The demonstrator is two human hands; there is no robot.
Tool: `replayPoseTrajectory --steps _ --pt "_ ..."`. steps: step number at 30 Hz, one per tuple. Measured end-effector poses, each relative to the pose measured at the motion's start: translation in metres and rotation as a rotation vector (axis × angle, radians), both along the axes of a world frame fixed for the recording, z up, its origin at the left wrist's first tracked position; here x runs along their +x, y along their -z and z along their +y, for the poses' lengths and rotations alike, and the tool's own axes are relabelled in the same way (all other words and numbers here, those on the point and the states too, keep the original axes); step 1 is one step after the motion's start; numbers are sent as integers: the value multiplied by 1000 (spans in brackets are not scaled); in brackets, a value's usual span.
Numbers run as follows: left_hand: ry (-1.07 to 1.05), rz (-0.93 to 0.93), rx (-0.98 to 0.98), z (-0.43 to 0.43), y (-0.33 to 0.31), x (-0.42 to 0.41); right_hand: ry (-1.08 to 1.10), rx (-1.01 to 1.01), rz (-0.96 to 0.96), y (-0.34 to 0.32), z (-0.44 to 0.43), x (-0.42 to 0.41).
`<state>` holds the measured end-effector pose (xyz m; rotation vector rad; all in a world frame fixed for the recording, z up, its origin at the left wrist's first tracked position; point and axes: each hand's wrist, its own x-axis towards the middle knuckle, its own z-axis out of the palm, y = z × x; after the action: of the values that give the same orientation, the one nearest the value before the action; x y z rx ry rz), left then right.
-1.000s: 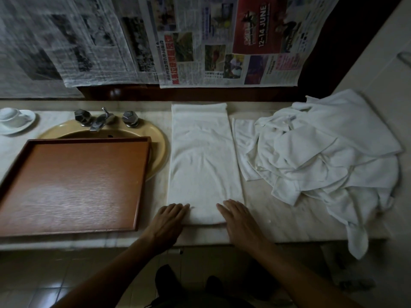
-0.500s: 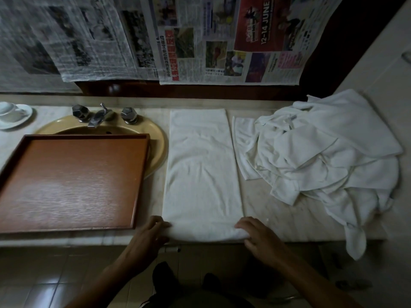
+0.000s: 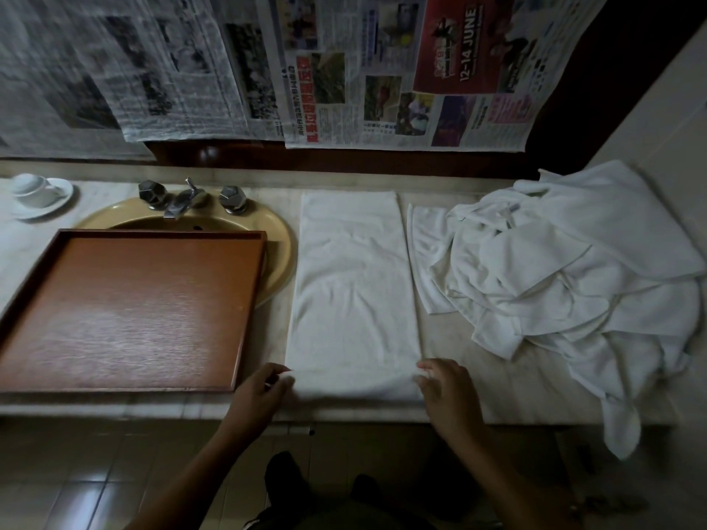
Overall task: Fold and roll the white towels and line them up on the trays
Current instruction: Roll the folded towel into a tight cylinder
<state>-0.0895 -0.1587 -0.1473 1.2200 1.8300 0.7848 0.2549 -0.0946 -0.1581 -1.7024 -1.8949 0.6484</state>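
Towel [image 3: 352,285], white and folded into one long strip, lies flat on the pale counter [image 3: 478,376], running from the back wall toward the person, between the tray [image 3: 126,307] and the pile [image 3: 574,269]. Its near end sits at the counter's front edge and looks a little raised there, with soft creases across the middle. The left hand [image 3: 264,388] is at the near left corner, fingers and thumb curled in and pinching the cloth. The right hand [image 3: 445,388] is at the near right corner, fingers bent over the edge and gripping it; the fingertips are slightly blurred. Both forearms reach in from below. The brown wooden tray, with a low rim, lies to the left of the towel and just beside it, with nothing on it; its far part covers some of the yellow sink [image 3: 275,231]. A metal tap [image 3: 183,200] with two knobs stands at the back of the sink. Further left, a white cup [image 3: 30,185] sits on a saucer [image 3: 57,197]. The pile of crumpled white towels is on the right, near the strip but not touching it, and one piece hangs down over the counter's front edge. A smaller flat cloth [image 3: 424,254] pokes out from under the pile, just beside the strip. Sheets of newspaper [image 3: 382,70] hang on the wall behind. Tiled floor [image 3: 76,472] shows below the counter.
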Motion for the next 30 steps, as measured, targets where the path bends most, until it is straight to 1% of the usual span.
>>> replayPoseTrajectory --steps 2,3,4,5,6,7,8,9,11,12,14,16,18,23,26,28,30 --pt "-40 -1 -16 2 0 4 -129 267 -158 5 -18 -17" --pt "-48 -4 -27 3 -1 6 -214 352 -228 9 -27 -25" --pt "-59 -6 -30 3 -1 8 -281 383 -286 12 -36 -32" --pt "-74 26 -25 2 -3 11 -320 366 -336 16 -44 -38" --pt "-93 146 17 0 -3 14 -331 324 -380 19 -49 -42" --pt "-85 350 98 -2 -2 17 -327 278 -416 22 -53 -44" --pt "-31 543 195 -7 2 23 -325 235 -439 24 -54 -46" --pt "62 663 314 -11 4 31 -326 205 -452 24 -54 -46" --pt "309 758 481 -18 14 53 -329 191 -470 24 -52 -48" --pt "431 785 506 -21 19 64 -334 195 -480 24 -51 -49" --pt "609 845 451 -23 31 82 -341 200 -501 26 -47 -50" --pt "648 870 335 -13 33 90 -355 173 -524 27 -38 -51" --pt "624 875 292 4 30 90 -372 149 -558 23 -26 -52" --pt "670 881 287 31 25 61 -491 104 -633 8 6 -51" --pt "748 823 324 42 18 33 -540 56 -639 -2 16 -48" --pt "785 830 374 43 16 21 -579 72 -636 -6 19 -44" --pt "786 833 376 39 16 12 -632 109 -628 -6 20 -37"
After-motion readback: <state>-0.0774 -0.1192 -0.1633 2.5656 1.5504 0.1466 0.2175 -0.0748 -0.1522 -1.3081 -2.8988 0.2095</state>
